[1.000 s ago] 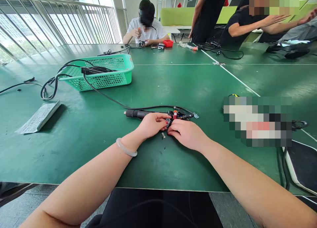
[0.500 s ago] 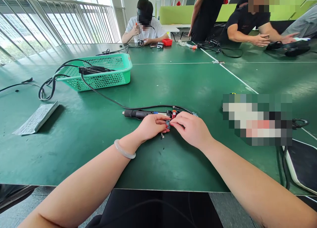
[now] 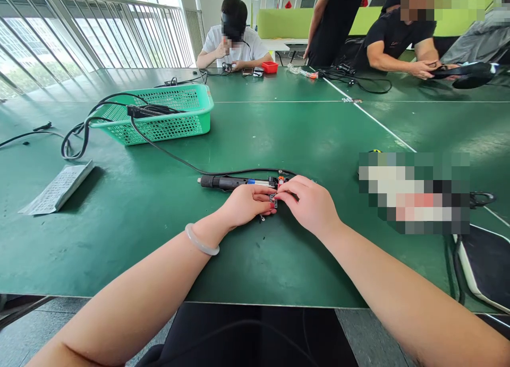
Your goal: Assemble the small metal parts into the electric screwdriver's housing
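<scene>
Between the fingertips of my left hand (image 3: pixel 253 201) is a small dark circuit-board-like part (image 3: pixel 273 200), partly hidden by the fingers. My right hand (image 3: pixel 308 199) is closed in a pinch at the part's right edge; what it pinches, if anything, is too small to make out. Just beyond both hands lies a black electric screwdriver (image 3: pixel 227 182), its right end partly covered, with a small red and orange piece (image 3: pixel 281 180) by its tip. A tiny metal bit (image 3: pixel 262 218) shows below my left fingers.
A green mesh basket (image 3: pixel 167 128) holds black cables, and one cable (image 3: pixel 175 158) runs toward my hands. Left lies a folded paper packet (image 3: pixel 59 188); right, a black pad with a pale rim (image 3: pixel 488 261). Co-workers sit across the green table (image 3: pixel 131 239).
Both hands stay together over the part, which has shifted slightly right and down with the left fingers. Across the table, a co-worker's hands have come together on a dark object.
</scene>
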A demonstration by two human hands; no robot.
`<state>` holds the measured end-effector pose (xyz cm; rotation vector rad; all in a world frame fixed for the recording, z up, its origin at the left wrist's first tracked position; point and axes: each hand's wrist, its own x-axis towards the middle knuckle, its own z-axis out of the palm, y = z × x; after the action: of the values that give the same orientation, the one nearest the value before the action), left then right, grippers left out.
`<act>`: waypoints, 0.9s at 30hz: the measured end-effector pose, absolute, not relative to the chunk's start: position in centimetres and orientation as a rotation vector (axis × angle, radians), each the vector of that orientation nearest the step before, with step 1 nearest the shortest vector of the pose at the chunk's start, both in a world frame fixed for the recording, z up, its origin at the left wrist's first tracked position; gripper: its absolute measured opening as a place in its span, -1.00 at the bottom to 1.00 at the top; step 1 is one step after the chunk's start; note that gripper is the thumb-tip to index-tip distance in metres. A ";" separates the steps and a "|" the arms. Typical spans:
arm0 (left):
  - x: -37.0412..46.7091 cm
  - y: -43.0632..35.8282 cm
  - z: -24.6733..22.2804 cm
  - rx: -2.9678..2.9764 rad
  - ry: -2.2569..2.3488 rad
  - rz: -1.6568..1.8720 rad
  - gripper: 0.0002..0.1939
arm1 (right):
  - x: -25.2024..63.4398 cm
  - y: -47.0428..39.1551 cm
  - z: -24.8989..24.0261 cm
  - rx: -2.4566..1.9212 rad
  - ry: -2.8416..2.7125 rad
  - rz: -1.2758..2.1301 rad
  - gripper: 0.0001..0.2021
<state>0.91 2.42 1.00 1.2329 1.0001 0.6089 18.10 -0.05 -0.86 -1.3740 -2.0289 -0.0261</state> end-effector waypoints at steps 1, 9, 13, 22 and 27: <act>0.9 2.4 1.0 1.230 1.001 0.612 -0.65 | 18.1 0.0 -0.9 -1.374 -2.011 -0.014 -0.86; 0.8 2.7 0.9 1.178 1.008 0.622 -0.67 | 18.2 -0.2 -0.7 -1.276 -2.057 0.009 -0.88; 0.7 2.8 1.1 1.155 1.056 0.634 -0.71 | 18.3 -0.7 -0.5 -1.146 -2.248 0.114 -0.85; 0.6 3.2 0.4 1.166 1.087 0.660 -0.72 | 17.2 -1.4 -1.3 -1.185 -2.586 0.114 -0.81; 0.5 3.3 0.3 1.153 1.081 0.662 -0.73 | 18.0 -1.2 -0.9 -1.241 -2.569 0.194 -0.86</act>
<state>0.54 3.31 0.26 1.1532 1.0806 0.6616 18.01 -1.20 -0.87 -1.2414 -2.5690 0.1936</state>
